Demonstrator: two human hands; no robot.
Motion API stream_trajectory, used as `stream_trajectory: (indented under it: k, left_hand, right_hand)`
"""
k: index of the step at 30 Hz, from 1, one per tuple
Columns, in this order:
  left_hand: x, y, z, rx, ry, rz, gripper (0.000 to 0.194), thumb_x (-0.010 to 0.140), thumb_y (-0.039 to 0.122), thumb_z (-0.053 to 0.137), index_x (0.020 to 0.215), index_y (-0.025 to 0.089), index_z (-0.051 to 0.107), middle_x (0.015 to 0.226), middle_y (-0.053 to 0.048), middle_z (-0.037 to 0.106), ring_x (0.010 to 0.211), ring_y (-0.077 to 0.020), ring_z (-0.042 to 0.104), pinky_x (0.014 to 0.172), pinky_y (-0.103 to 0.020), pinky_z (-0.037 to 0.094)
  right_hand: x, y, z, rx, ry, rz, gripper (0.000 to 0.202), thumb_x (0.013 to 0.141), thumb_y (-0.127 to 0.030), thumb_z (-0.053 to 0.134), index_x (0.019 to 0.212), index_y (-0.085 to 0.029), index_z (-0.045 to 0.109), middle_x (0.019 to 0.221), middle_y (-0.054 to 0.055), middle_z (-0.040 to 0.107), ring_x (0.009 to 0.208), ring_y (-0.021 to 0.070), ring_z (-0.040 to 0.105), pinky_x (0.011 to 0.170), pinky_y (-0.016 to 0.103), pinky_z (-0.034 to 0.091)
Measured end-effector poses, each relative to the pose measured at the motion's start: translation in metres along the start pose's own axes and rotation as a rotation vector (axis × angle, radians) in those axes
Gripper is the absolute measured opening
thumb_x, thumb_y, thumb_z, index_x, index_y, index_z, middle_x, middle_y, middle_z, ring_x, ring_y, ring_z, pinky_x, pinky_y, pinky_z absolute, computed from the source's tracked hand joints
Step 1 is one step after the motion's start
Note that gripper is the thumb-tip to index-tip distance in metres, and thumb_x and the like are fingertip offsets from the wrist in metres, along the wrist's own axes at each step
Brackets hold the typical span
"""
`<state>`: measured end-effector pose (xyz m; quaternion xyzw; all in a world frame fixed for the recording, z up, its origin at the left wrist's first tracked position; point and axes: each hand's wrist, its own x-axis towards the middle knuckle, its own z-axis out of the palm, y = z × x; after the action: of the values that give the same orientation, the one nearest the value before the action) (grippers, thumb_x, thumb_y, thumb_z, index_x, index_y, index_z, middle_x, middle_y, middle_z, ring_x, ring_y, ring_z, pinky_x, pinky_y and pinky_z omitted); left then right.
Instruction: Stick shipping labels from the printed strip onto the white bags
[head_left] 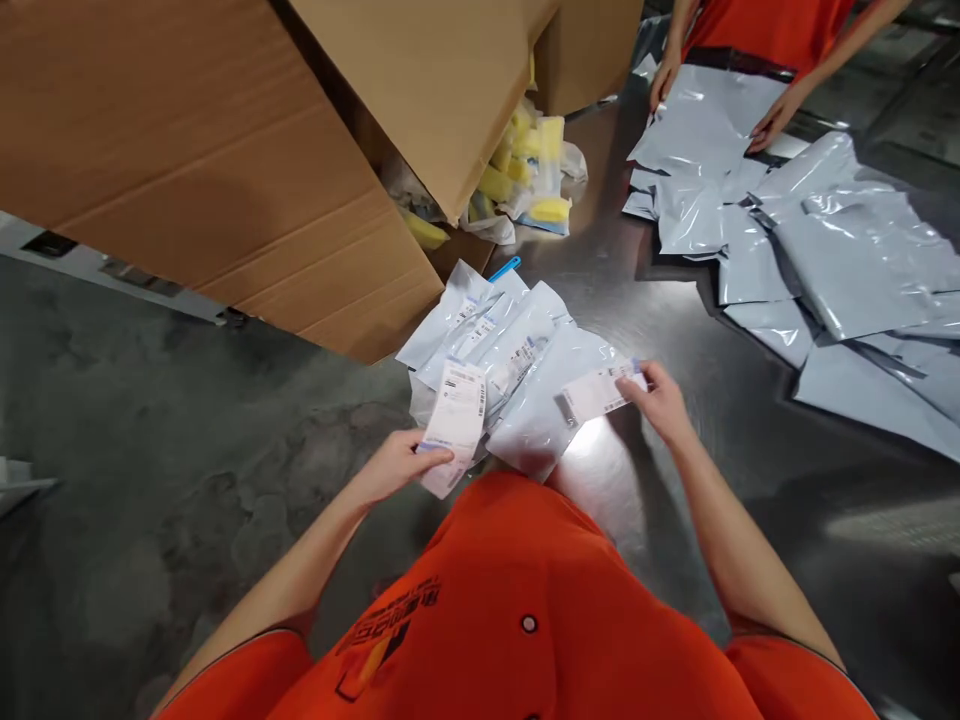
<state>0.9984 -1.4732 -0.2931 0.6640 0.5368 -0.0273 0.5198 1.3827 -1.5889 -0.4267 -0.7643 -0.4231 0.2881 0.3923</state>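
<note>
My left hand (411,462) pinches a stack of shipping labels (454,408) by its lower part, thumb on top. Between finger and thumb of my right hand (661,402) is the right end of a single shipping label (596,395). That label lies over or just above a plain light-grey mailer bag (555,385). Left of this bag, several overlapping mailer bags bear printed labels, one of them a labelled mailer bag (517,355). A blue stick-like thing (505,268) pokes out at their far edge.
Large cardboard boxes (225,170) stand at the upper left. Yellow wrapped items (525,165) spill beside them onto the metal table (675,340). Grey mailer bags (855,260) are heaped at the right. Across the table, a co-worker's hands (776,118) touch another bag.
</note>
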Motion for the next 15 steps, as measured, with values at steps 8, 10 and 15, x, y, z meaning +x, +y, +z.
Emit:
stream_trajectory:
  k: [8,10,15]
  left_hand:
    - [0.013,0.033,0.02,-0.001,-0.178,0.099,0.027,0.077,0.039,0.066,0.087,0.017,0.079,0.094,-0.005,0.077,0.089,-0.0252,0.067,0.083,-0.03,0.052]
    - [0.021,0.036,0.032,-0.009,-0.222,0.074,0.025,0.077,0.037,0.065,0.083,0.016,0.078,0.084,-0.003,0.075,0.083,-0.0239,0.067,0.079,-0.029,0.052]
    - [0.054,0.045,0.056,-0.07,-0.254,0.003,0.033,0.075,0.045,0.066,0.08,0.013,0.075,0.077,-0.006,0.072,0.075,-0.0238,0.063,0.07,-0.029,0.051]
  right_hand:
    - [-0.003,-0.019,0.107,-0.612,-0.197,0.0,0.067,0.089,-0.046,0.06,0.148,-0.021,0.039,0.136,0.021,0.051,0.118,0.0367,0.049,0.094,0.05,0.039]
    - [-0.009,-0.023,0.108,-0.604,-0.109,0.047,0.081,0.088,-0.044,0.064,0.154,-0.018,0.026,0.149,0.026,0.036,0.129,0.0419,0.04,0.098,0.055,0.038]
    - [-0.052,-0.046,0.128,-0.187,-0.385,-0.201,0.06,0.081,-0.036,0.068,0.137,-0.022,0.054,0.151,0.014,0.042,0.14,0.038,0.032,0.113,0.059,0.025]
